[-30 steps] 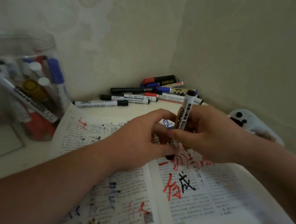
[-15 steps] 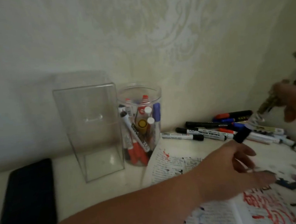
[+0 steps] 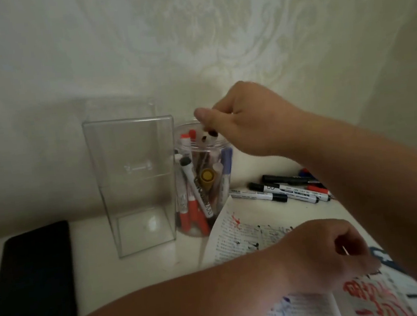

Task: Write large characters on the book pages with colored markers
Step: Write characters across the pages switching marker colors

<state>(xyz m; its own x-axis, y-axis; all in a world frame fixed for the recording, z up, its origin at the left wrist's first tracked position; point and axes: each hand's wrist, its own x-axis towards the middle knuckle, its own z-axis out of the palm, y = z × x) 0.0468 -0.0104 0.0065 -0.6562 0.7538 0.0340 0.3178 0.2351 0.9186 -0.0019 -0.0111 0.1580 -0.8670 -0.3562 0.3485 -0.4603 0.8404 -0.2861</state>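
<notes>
Shut in behind by the wall (image 3: 215,41); bare table (image 3: 98,267) in front of the box (image 3: 132,181) and between phone (image 3: 32,279) and book (image 3: 236,239). Box upright just left of the jar (image 3: 224,146), touching or barely apart, cannot tell which. In the jar, markers (image 3: 201,202) on end: red, blue, black, one yellow-capped. Over the jar's mouth, right hand (image 3: 245,125), thumb and fingers drawn together at a dark marker end (image 3: 211,133); too blurred to tell whether gripped or only touched. Loose markers (image 3: 283,191) flat on the table beyond the book, near the wall. Book open at lower right, pages scrawled in red, blue and black, far corner just beside the jar's foot. On the pages, left hand (image 3: 328,253), fingers curled under; hidden whether anything lies inside.
</notes>
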